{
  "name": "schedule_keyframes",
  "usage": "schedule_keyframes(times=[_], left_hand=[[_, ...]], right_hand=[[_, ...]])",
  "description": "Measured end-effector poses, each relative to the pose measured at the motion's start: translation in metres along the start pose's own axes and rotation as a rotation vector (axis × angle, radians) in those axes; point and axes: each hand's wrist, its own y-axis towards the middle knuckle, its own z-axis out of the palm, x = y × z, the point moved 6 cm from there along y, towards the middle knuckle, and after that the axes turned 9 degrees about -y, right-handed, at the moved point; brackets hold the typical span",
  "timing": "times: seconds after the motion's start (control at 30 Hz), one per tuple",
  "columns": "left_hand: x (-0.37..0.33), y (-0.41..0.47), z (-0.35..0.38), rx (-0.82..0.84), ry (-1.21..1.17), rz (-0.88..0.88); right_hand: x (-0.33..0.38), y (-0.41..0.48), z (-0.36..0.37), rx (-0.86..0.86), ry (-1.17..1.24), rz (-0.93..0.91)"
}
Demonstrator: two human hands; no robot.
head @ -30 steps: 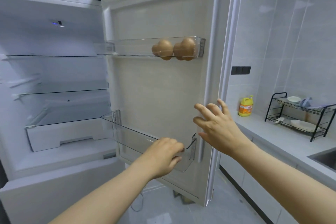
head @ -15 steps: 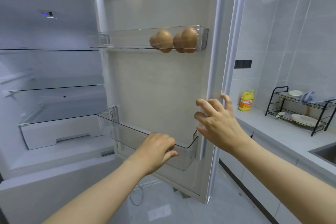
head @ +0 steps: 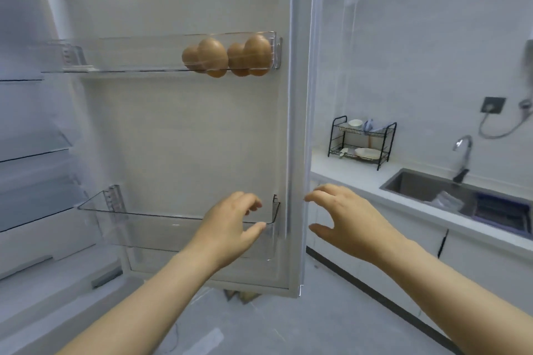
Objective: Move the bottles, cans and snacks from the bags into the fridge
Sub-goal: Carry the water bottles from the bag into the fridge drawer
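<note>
Left hand: the bare left hand [head: 230, 228] reached out in front of the lower door bin, its arm coming up from the bottom left. The fingers were curled and spread apart, with the thumb near the bin's front rim at its right end. It held nothing. I could not tell if it touched the rim.

Right hand: the bare right hand [head: 350, 222] was out in the air just beside the outer edge of the door, palm down. Its fingers were bent like a claw and open, thumb held apart below them. It held nothing, and it looked a little apart from the door edge.

Fridge: the big white fridge door [head: 184, 138] stood wide open. The glass shelves inside [head: 26, 153] showed at the left edge and looked bare.

Lower bin: the clear plastic door bin [head: 150, 228] near the bottom of the door had nothing in it.

Upper bin: the clear plastic top bin [head: 129, 52] held four brown eggs [head: 227, 56] at its right end.

Bottles, cans, snacks and bags: none showed here.

Counter: a black wire dish rack [head: 360, 141] with white plates sat on the pale counter [head: 360, 181], and a steel sink [head: 427, 187] with a shiny tap [head: 463, 153] was to its right.
</note>
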Motion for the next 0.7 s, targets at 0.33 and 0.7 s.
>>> schedule_keyframes(times=[0.33, 0.7], left_hand=[[-0.096, -0.027, 0.032, 0.286, -0.165, 0.343], [-0.258, -0.124, 0.102, 0.605, -0.459, 0.635]], right_hand=[[0.007, -0.167, -0.014, 0.072, -0.038, 0.677], [0.051, -0.369, -0.098, 0.01, -0.159, 1.205]])
